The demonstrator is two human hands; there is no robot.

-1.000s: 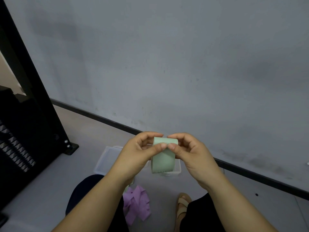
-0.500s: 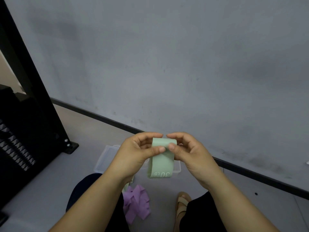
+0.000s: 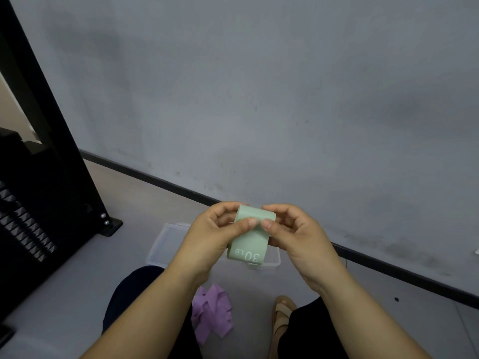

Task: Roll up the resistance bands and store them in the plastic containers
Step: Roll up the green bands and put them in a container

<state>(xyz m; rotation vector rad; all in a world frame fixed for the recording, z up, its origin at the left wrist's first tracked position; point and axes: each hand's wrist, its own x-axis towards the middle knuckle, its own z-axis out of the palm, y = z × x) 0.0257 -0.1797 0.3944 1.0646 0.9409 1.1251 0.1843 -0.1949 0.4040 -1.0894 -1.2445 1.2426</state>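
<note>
Pinching the green band [image 3: 248, 239] between curled thumbs and fingers, the left hand [image 3: 207, 237] and right hand [image 3: 298, 239] hold it just above the clear container [image 3: 166, 242], its "30 LB" end hanging loose. A crumpled purple band [image 3: 212, 312] lies near the container, on the person's side.

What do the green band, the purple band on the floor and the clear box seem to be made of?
The green band looks like thin matte latex or rubber: it bends smoothly and carries printed white 30 LB. The purple band seems the same, lying in soft crumpled folds. The clear box looks like rigid translucent plastic, with straight, see-through walls.
</note>
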